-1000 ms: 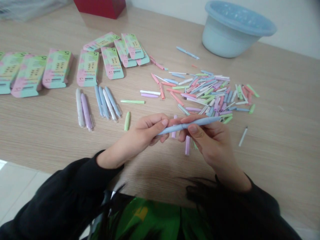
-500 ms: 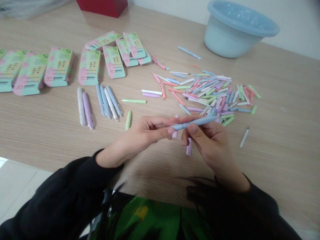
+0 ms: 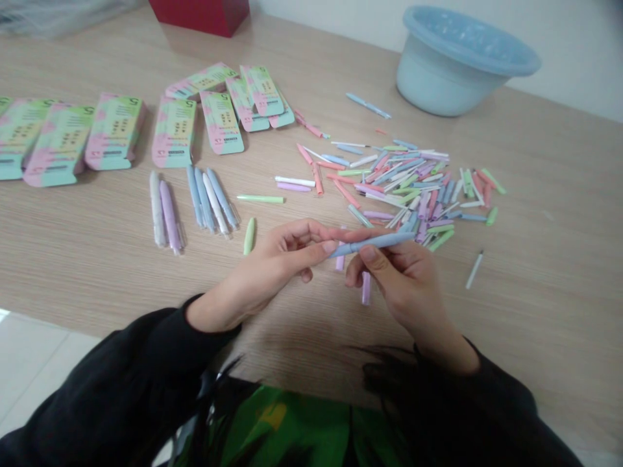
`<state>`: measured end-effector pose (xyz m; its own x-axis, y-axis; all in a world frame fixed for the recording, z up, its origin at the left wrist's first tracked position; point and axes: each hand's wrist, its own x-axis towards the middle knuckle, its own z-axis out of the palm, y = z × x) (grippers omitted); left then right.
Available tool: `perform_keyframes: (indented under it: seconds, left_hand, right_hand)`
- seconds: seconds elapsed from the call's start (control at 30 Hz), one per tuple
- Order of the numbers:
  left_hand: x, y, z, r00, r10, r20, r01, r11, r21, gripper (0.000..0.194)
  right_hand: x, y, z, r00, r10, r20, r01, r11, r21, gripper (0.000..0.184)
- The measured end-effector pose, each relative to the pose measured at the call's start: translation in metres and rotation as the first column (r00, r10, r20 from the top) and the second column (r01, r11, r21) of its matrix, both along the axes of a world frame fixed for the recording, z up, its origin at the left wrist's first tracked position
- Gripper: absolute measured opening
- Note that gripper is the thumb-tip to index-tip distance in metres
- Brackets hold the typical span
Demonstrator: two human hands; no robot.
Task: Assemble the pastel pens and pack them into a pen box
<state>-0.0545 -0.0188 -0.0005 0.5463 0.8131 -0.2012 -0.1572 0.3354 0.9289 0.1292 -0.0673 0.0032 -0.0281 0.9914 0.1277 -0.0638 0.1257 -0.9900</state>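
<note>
The light-blue pen (image 3: 377, 242) is above the table (image 3: 121, 272), pinched between thumb and fingers of both left hand (image 3: 287, 256) and right hand (image 3: 409, 272); the left thumb now covers its left end, visible a second ago. Contents of the cartons (image 3: 174, 133) and blue basin (image 3: 445, 84) cannot be made out.

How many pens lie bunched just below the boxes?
6. At left: whitish pen, purple pen; at right: first blue pen, second blue pen, white pen, third blue pen. None looks hidden.

Open tabletop (image 3: 549, 279) right of the jumbled pen parts (image 3: 413, 175), one white refill (image 3: 474, 270) lying there, printed cartons (image 3: 174, 133) blocking far left, blue basin (image 3: 438, 81) far right
</note>
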Motion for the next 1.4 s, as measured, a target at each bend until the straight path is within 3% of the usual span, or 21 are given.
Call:
perform_keyframes:
  seconds: [0.13, 0.27, 0.37, 0.53, 0.6, 0.67, 0.73, 0.8, 0.97, 1.07, 1.23, 1.4]
  left_hand:
    - [-0.0017, 0.0001, 0.0032, 0.987, -0.158, -0.014, 0.158, 0.987, -0.041, 0.043]
    - [-0.0018, 0.0008, 0.0028, 0.992, -0.077, -0.099, 0.086, 0.992, 0.095, 0.026]
    - [-0.0023, 0.0007, 0.0031, 0.996, -0.018, -0.084, 0.024, 0.997, 0.071, 0.023]
    - [-0.0016, -0.0009, 0.0037, 0.981, -0.165, -0.098, 0.167, 0.986, 0.011, 0.04]
    - [-0.0004, -0.0004, 0.0019, 0.984, -0.128, -0.125, 0.137, 0.988, 0.072, 0.04]
    - [0.0005, 0.0006, 0.0002, 0.992, -0.058, -0.116, 0.072, 0.991, 0.117, 0.028]
    - [0.0005, 0.0017, 0.0, 0.996, 0.002, -0.084, 0.007, 0.994, 0.108, 0.017]
    - [-0.0005, 0.0022, 0.0012, 0.996, 0.017, -0.082, -0.01, 0.997, 0.08, 0.021]
    - [-0.0033, 0.0022, 0.0013, 0.953, -0.283, -0.105, 0.288, 0.957, 0.031, 0.046]
    - [-0.0023, 0.002, -0.0008, 0.969, -0.179, -0.173, 0.206, 0.966, 0.156, 0.043]
    - [0.0012, 0.0013, -0.0004, 0.989, -0.031, -0.143, 0.07, 0.958, 0.279, 0.015]
    - [-0.0017, 0.0021, -0.0005, 0.933, -0.306, -0.189, 0.33, 0.937, 0.113, 0.046]
  right_hand:
    - [0.0018, 0.0, -0.0027, 0.998, 0.043, -0.052, -0.044, 0.999, -0.021, 0.013]
    - [0.0016, 0.0008, -0.0034, 0.998, 0.051, -0.042, -0.051, 0.999, -0.006, 0.012]
    - [0.0006, 0.0015, -0.004, 0.998, 0.047, -0.042, -0.047, 0.999, -0.003, 0.013]
    - [0.0017, 0.0008, -0.0064, 0.994, 0.065, -0.088, -0.069, 0.997, -0.035, 0.015]
    - [0.0018, 0.0006, -0.006, 0.994, 0.073, -0.077, -0.076, 0.997, -0.035, 0.015]
    - [0.0012, 0.0009, -0.0049, 0.997, 0.065, -0.05, -0.066, 0.998, -0.013, 0.014]
    - [0.0003, 0.0014, -0.0041, 0.998, 0.052, -0.025, -0.051, 0.999, 0.012, 0.014]
    - [0.0, 0.0016, -0.0042, 0.999, 0.041, -0.009, -0.041, 0.999, 0.018, 0.014]
    - [0.0009, 0.0005, -0.0059, 0.998, 0.06, -0.027, -0.06, 0.998, 0.008, 0.016]
    - [0.0001, 0.0004, -0.004, 0.999, 0.054, -0.001, -0.054, 0.998, 0.015, 0.015]
    - [-0.0007, 0.0019, -0.0029, 1.0, 0.012, 0.027, -0.012, 1.0, 0.0, 0.016]
    - [0.0024, 0.0006, -0.0061, 0.999, 0.03, -0.035, -0.031, 0.999, -0.015, 0.013]
